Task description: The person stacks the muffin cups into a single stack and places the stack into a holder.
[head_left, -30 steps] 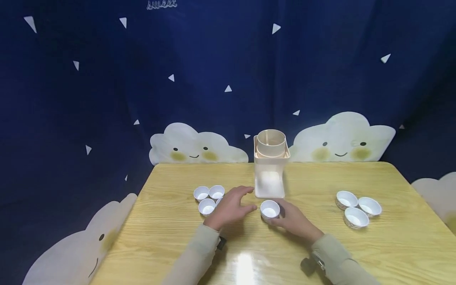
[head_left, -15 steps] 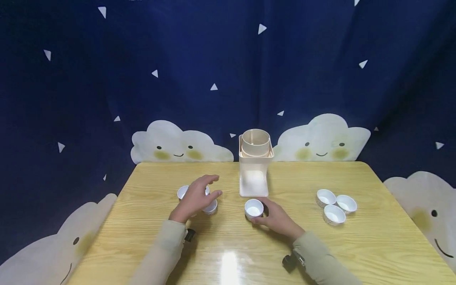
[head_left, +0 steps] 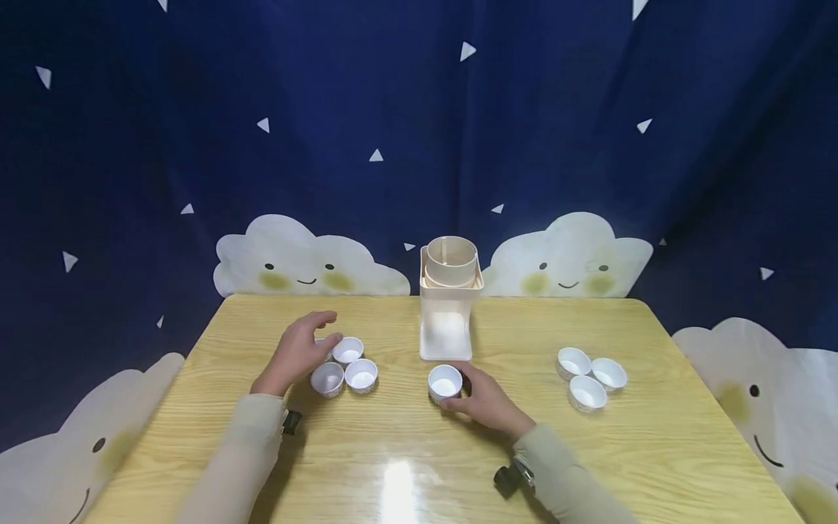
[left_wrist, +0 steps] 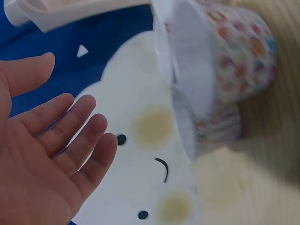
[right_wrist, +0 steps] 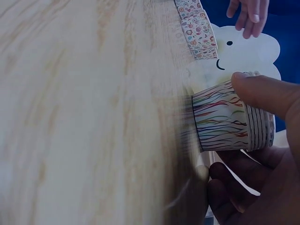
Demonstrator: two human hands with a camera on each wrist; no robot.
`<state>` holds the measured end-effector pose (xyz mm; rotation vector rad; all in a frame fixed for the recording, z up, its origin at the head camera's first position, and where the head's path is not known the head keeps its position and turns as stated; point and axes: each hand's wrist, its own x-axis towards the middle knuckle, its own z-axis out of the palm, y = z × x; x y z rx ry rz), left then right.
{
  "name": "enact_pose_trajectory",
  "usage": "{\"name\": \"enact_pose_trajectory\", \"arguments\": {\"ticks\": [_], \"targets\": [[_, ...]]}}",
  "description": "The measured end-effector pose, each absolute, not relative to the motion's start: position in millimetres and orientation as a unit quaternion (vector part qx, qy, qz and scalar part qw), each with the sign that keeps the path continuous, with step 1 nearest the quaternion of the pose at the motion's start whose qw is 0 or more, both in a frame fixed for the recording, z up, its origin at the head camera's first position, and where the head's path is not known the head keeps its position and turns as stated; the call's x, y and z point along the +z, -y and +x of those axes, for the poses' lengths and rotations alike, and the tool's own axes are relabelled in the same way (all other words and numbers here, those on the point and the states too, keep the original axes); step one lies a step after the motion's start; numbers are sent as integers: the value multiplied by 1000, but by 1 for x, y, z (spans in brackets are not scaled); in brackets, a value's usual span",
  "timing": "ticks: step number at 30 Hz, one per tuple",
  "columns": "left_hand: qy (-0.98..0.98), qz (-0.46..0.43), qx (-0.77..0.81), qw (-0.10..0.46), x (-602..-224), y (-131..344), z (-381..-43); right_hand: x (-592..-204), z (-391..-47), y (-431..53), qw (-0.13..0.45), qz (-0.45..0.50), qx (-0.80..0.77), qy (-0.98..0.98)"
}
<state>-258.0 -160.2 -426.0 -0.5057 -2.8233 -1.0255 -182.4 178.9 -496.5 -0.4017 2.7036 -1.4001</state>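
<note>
My right hand (head_left: pixel 487 400) grips a nested stack of paper baking cups (head_left: pixel 444 382) at the table's middle. In the right wrist view the stack (right_wrist: pixel 220 117) shows wavy coloured lines and several rims, with the thumb on one side and curled fingers on the other. To the left, my left hand (head_left: pixel 296 353) hovers beside a cluster of white-lined baking cups (head_left: pixel 361 375), partly covering one. Its fingers are relaxed and hold nothing. In the left wrist view a blurred cup (left_wrist: pixel 243 56) with a colourful print stands apart from the left fingertips (left_wrist: pixel 110 143).
Behind the stack stands a cream plastic holder (head_left: pixel 445 331) with a round cylinder (head_left: pixel 452 273) in its top. Three more baking cups (head_left: pixel 587 393) sit together on the right. A dark blue curtain (head_left: pixel 419 109) with clouds hangs behind the wooden table (head_left: pixel 327 466).
My left hand has moved left, away from the stack and across to the far side of the left cups. The right hand keeps its grip on the stack. The head view has turned to the right.
</note>
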Motion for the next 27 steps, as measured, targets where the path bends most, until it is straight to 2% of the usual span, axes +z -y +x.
{"name": "enact_pose_trajectory", "arguments": {"ticks": [8, 14, 27], "targets": [[937, -162, -305, 52, -436, 185, -265, -499, -183, -178, 35, -146, -472, -869], [948, -145, -284, 13, -442, 197, -268, -498, -183, -177, 34, -139, -475, -869], [943, -196, -268, -26, -457, 204, -275, -500, -184, -179, 39, -133, -483, -865]]}}
